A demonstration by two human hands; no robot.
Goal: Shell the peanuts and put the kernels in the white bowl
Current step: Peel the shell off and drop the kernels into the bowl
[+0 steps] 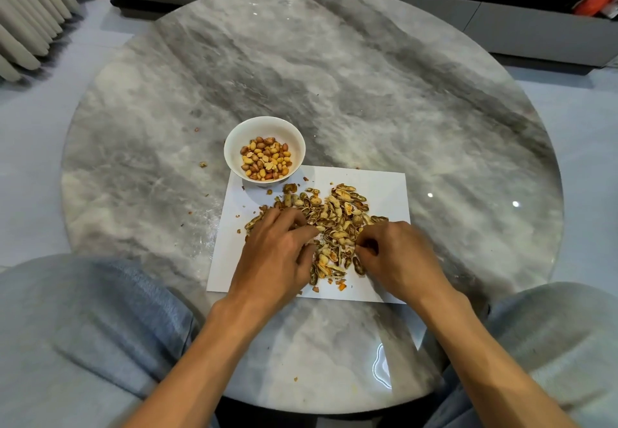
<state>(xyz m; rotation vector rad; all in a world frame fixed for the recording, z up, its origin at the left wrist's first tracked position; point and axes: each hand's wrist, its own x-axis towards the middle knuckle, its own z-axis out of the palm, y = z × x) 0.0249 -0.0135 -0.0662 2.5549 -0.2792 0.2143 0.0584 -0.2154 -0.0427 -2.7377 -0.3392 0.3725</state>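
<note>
Both hands work at the near edge of a heap of peanut shells spread over a white paper sheet on the round marble bench. The left hand lies palm down on the heap's left side, fingers bent into the shells; whether it grips one cannot be told. The right hand sits on the heap's right side, its fingertips curled and pinching a small dark piece, seemingly a peanut. The heap lies between the two hands and just beyond them. The white bowl, partly filled with kernels, stands beyond the left hand, apart from it, its base overlapping the sheet's far-left corner.
</note>
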